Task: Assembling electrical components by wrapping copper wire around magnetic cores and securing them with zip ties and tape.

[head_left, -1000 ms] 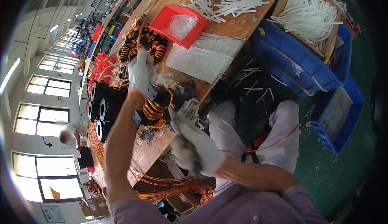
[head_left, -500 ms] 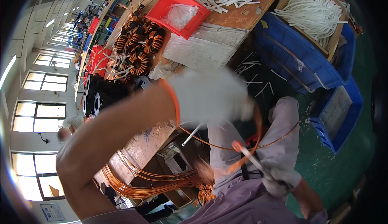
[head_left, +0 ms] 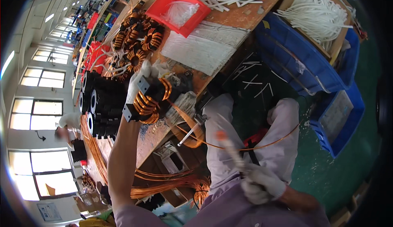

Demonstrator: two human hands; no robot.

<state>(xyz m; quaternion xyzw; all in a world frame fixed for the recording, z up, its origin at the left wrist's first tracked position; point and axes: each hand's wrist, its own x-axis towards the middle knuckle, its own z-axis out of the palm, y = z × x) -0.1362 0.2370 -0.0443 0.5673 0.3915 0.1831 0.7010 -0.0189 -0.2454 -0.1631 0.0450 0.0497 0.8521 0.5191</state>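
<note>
My left hand (head_left: 134, 87), in a white glove with bare forearm, wraps round the far left side of a copper-wound coil (head_left: 146, 106) with dark metal blocks on it. The coil sits at the bench edge, and hides some of the fingers. A flat orange-brown strap or wire loop (head_left: 190, 135) hangs from it beside a clamp with a white-tipped rod (head_left: 188, 136). Over my lap, my gloved right hand (head_left: 262, 185) is closed round a pale stick-like tool (head_left: 234, 153) with an orange tip, smeared by motion. A copper wire (head_left: 270, 146) runs across my thighs.
Finished copper coils (head_left: 136, 58) lie heaped on the bench beside a red bin (head_left: 166, 10) of white pieces. White tubes fill a box (head_left: 292, 6) above a blue crate (head_left: 286, 55). Black spools (head_left: 96, 104) and a copper wire bundle (head_left: 163, 192) are at left. Another person (head_left: 70, 122) works farther off.
My left hand has swung from over my lap back to the left, onto the coil on the bench. My right hand has shifted slightly left with the tool.
</note>
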